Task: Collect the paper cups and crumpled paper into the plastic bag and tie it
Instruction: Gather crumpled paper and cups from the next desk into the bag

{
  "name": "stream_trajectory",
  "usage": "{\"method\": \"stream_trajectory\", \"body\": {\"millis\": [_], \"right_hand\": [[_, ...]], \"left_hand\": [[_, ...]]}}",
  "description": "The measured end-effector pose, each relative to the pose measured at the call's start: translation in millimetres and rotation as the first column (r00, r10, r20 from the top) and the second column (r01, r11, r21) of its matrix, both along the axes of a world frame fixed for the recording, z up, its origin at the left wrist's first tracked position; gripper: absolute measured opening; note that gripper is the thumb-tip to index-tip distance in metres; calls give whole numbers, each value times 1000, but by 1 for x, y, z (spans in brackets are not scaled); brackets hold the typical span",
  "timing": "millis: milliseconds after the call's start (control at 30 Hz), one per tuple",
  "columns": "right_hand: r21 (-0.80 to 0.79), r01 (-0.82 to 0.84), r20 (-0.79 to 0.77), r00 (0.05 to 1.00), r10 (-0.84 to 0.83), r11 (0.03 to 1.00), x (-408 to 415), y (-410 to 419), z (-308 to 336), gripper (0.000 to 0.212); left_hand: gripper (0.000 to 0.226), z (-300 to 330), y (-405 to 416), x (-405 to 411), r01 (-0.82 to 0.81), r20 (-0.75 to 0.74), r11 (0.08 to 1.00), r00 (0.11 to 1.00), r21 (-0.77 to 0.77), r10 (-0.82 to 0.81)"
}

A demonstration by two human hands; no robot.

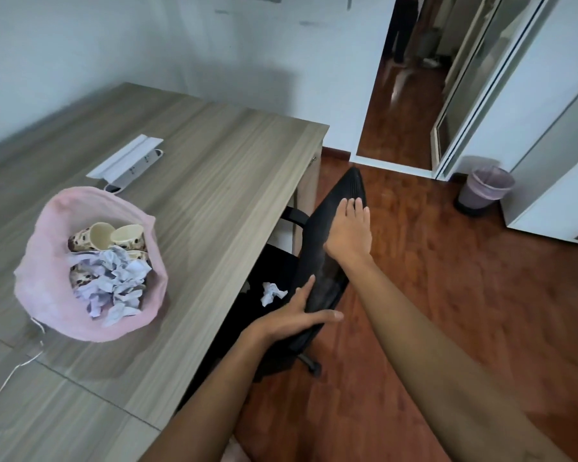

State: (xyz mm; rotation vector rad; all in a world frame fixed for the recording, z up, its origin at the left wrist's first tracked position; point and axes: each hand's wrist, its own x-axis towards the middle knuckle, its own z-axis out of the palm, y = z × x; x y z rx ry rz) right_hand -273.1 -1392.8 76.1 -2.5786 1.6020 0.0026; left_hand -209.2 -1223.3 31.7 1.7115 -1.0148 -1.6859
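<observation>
A pink plastic bag [64, 311] stands open on the wooden desk [214, 168] at the left. Inside it lie spotted paper cups [114, 236] and several crumpled paper balls [114, 281]. One more crumpled paper [271, 292] rests on the seat of the black office chair [327, 261] tucked beside the desk. My left hand [297, 315] grips the lower edge of the chair's backrest. My right hand [349, 231] lies flat on the top of the backrest, fingers extended.
A white power strip box [127, 158] sits on the desk behind the bag. A small bin with a pink liner [484, 191] stands by the white wardrobe [554, 145]. An open doorway [411, 78] leads to a hallway where a person stands. The floor is red-brown wood.
</observation>
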Motion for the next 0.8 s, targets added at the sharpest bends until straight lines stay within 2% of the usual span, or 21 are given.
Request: {"method": "stream_trajectory", "body": {"millis": [133,367,667,800], "right_hand": [[-31,-21,-52,998,20,999,-11,1,-2,87],[-58,-14,-35,999,12,998,-47,1,-8,84],[-96,30,-75,996,-37,995,-114,-3,-9,98],[-93,53,-78,995,-60,994,-142,-7,-9,98]], "left_hand": [[128,-7,-2,-11,-52,-24,998,998,-23,51],[119,-15,1,-48,-74,-69,995,995,-67,69],[126,-18,-7,-109,60,51,997,997,-45,-58],[123,-16,-11,-137,97,88,995,992,-32,-94]]}}
